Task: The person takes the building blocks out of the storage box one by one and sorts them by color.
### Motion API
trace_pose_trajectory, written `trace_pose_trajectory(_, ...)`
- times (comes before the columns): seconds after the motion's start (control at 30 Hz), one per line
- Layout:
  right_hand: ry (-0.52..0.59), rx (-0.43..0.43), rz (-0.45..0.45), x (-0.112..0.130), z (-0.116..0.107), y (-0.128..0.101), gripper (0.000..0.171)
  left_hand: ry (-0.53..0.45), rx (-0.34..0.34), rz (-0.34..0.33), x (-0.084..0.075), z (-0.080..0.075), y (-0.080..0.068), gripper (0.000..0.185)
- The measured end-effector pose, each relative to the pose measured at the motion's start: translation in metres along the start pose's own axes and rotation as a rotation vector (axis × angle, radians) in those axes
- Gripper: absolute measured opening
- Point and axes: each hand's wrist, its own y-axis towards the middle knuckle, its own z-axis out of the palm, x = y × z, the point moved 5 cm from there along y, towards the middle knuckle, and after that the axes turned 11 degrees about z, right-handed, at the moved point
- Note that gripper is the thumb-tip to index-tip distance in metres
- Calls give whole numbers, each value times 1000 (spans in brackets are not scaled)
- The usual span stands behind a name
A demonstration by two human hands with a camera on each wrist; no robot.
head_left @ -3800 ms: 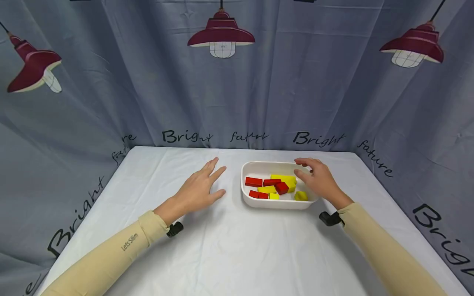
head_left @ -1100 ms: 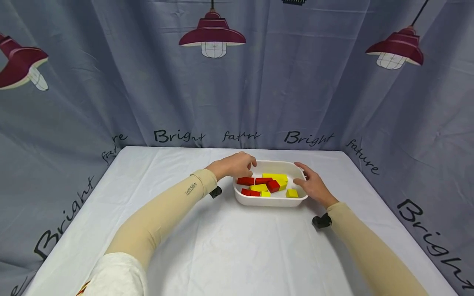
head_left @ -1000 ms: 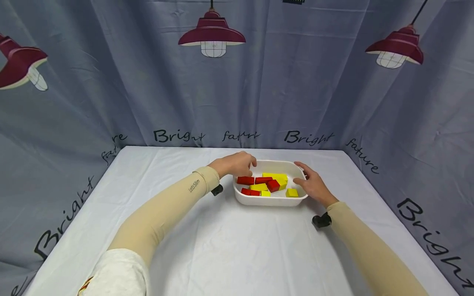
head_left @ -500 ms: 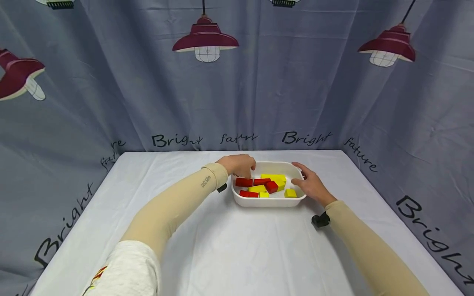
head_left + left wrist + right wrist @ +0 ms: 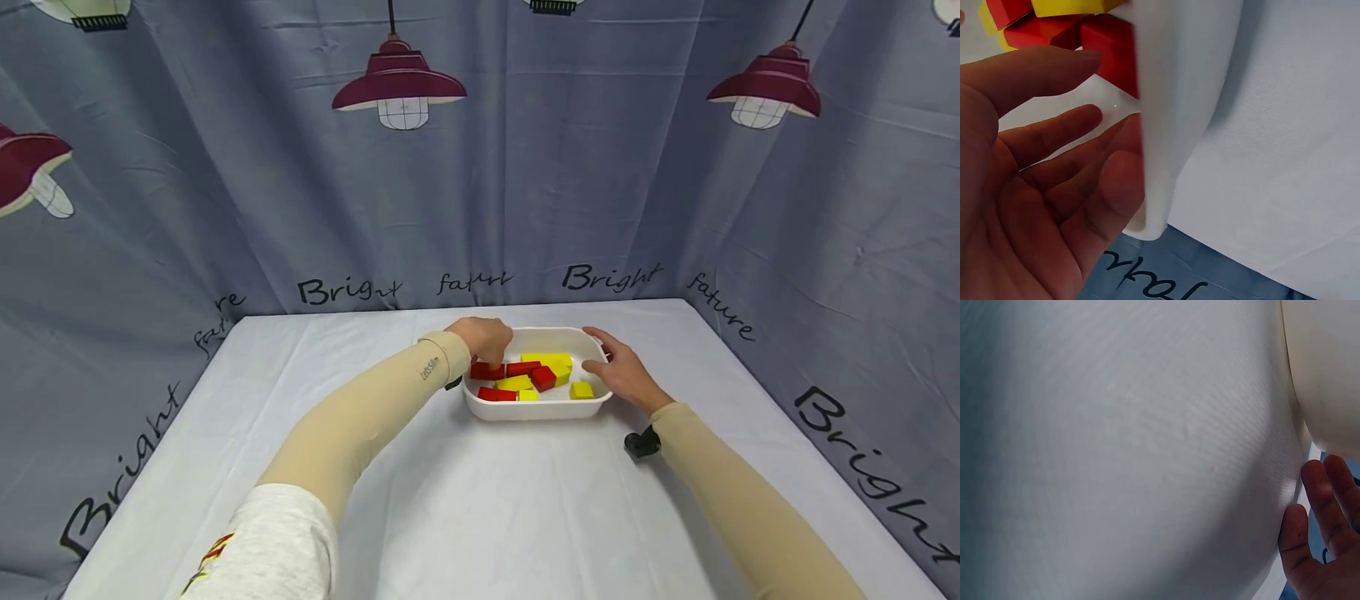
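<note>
- The white tray (image 5: 534, 410) sits on the white tablecloth (image 5: 480, 500), a little beyond the middle of the table, with red and yellow blocks inside.
- Left hand (image 5: 489, 337) is over the tray's left end, fingers curled down into it above a red block (image 5: 487, 372) at that end.
- From the left wrist view the fingers (image 5: 1054, 128) are loosely spread inside the tray wall, with red blocks just beyond the fingertips; I cannot tell whether they actually pinch one.
- Right hand (image 5: 621, 373) lies at the tray's right end, fingers relaxed and fairly straight against the rim, holding nothing.
- A small yellow block (image 5: 581, 389) lies in the tray, just left of the right hand.
- Behind it all hangs a grey curtain (image 5: 225, 183) printed with red lamps.
</note>
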Motion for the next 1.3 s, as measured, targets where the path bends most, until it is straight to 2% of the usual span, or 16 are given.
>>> trace_pose_trajectory(0.23,-13,-1,-2,0,1,0,70,27,52,-41,1,7,0,28)
trace_pose_trajectory(0.6,-6,0,3,2,0,-3,71,-4,60,-45,4,8,0,30)
trace_pose_trajectory(0.73,-8,-2,4,2,0,-2,71,19,65,-45,4,8,-2,27)
trace_pose_trajectory(0.93,-15,-12,-4,3,-1,-1,70,93,52,-31,-2,6,-8,25)
trace_pose_trajectory(1.07,-11,-5,6,1,-1,0,70,128,35,1,-4,6,-11,24)
trace_pose_trajectory(1.3,7,-1,14,-1,-1,-2,71,135,26,39,-4,7,-9,21)
